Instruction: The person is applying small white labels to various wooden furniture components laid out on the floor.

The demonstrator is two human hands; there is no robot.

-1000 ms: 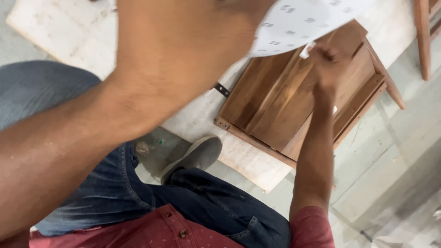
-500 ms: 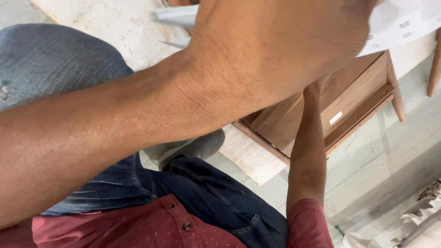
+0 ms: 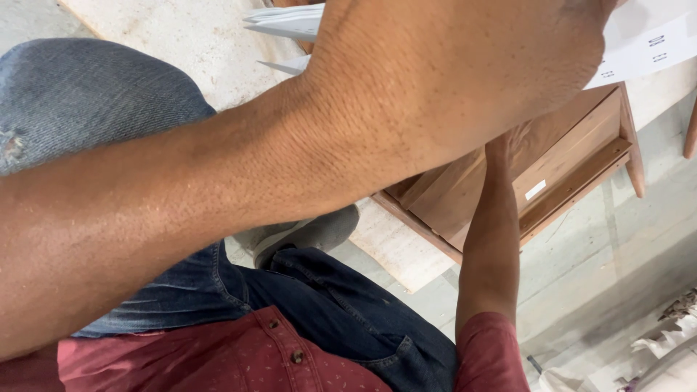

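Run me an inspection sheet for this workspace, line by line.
Surface: pale board lying on a grey floor.
Job's things: white papers at the left hand; wooden cabinet under the right arm.
Clutter: crumpled white wrapping at the lower right.
Hands: left hand close to the camera, on the papers; right hand hidden behind it, forearm reaching to the cabinet.
Cables: nothing seen.
Surroundings: grey shoe, blue jeans, red shirt.

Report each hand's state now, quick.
Left hand: closed on white paper sheets, held close to the camera.
Right hand: reaching to the wooden cabinet; mostly hidden, grip cannot be told.
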